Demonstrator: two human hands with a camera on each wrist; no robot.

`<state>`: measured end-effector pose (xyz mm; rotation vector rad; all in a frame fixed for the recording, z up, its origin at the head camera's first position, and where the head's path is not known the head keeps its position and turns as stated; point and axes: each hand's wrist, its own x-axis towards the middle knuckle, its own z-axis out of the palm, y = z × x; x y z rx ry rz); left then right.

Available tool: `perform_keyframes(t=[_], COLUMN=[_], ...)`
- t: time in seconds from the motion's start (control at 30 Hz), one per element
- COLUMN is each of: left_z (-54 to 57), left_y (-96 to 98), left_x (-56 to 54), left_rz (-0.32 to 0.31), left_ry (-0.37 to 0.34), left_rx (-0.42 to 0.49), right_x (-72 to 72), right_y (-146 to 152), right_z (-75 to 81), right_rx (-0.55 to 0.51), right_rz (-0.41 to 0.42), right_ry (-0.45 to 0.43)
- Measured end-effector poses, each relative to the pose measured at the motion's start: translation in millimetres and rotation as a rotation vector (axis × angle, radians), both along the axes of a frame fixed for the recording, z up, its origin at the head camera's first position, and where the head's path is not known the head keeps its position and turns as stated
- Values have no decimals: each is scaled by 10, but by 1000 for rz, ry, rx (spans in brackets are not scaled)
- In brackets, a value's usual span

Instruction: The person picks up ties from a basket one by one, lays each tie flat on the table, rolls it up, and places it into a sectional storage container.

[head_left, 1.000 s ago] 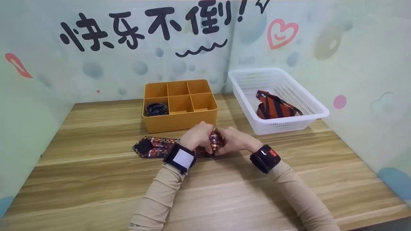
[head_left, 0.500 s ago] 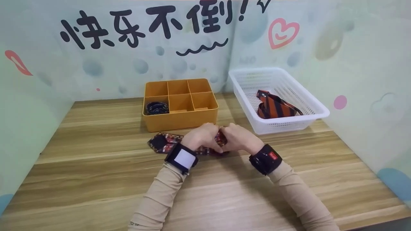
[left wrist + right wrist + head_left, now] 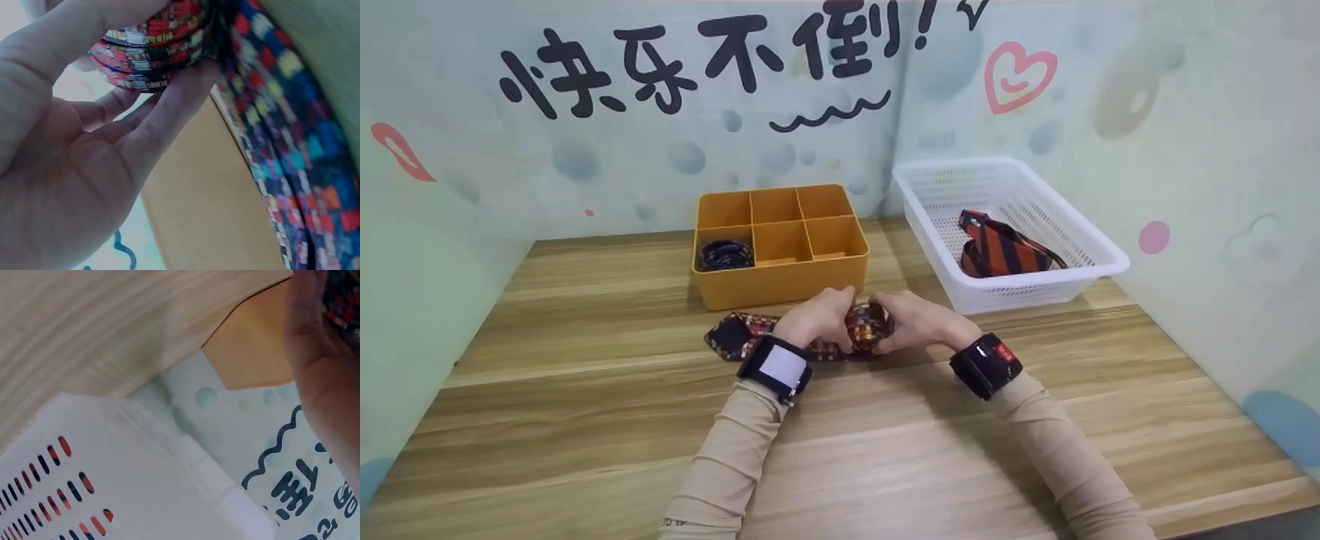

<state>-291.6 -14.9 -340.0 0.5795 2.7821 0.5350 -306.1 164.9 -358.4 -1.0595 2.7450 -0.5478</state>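
A multicoloured checked necktie [image 3: 867, 328] is partly rolled up, and its pointed dark-lined end [image 3: 730, 337] lies flat on the table to the left. My left hand [image 3: 816, 319] holds the roll from the left, thumb on the near side and fingers beyond. In the left wrist view the stacked layers of the roll [image 3: 152, 59] sit between thumb and fingertips, the unrolled strip running off beside them. From the right, my right hand [image 3: 919, 321] curls thumb and fingers round the same roll. The right wrist view catches only a corner of it, beside the hand [image 3: 323, 365].
Just behind the hands stands an orange six-compartment box [image 3: 780, 285], with a dark rolled necktie [image 3: 726, 255] in its front left compartment. A white perforated basket [image 3: 1020, 291] at the back right contains an orange-and-navy striped necktie [image 3: 1009, 251]. Patterned walls border the wooden table [image 3: 585, 420].
The flat end of the checked necktie has slid rightward as more got rolled up. Since half a second ago, my hands have drawn slightly apart, showing more of the roll.
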Motion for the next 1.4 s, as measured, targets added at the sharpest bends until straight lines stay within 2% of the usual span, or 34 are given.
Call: perform_keyframes(t=[0.1, 0.23, 0.3, 0.4, 0.57, 0.63, 0.73, 0.83, 0.97, 1.07, 1.17, 1.3, 1.4], left_z=[18, 40, 28, -14, -70, -84, -84, -52, -5, -16, -63, -124, -137], left_y=[-4, 19, 26, 19, -13, -29, -39, -20, 26, 35, 11, -33, -42], left_x=[4, 8, -4, -29, -55, -56, -44, -21, -1, -18, -47, -75, -73], left_rz=[-35, -127, -145, -123, -71, -53, -38, -54, -112, -126, -92, -37, -29], left_ry=[18, 75, 89, 83, 59, 52, 43, 47, 89, 101, 74, 32, 14], left_rx=[-4, 24, 43, 66, 56, 38, 10, -5, 1, 26, 52, 52, 31], right_x=[-10, 9, 18, 13, -38, -64, -90, -84, -21, 27, 36, -4, -37], right_y=[-18, -28, -28, -19, 49, 73, 83, 63, 26, 8, 8, 29, 30], right_z=[-9, 14, 28, 35, -9, -37, -65, -55, 8, 38, 25, -40, -92], right_rx=[-7, 45, 74, 81, -12, -46, -63, -53, 29, 91, 80, -13, -64], right_rz=[25, 5, -10, -18, 11, 25, 30, 25, -20, -55, -54, -29, -17], right_ry=[96, 228, 249, 208, 61, 33, 43, 99, 221, 275, 230, 103, 74])
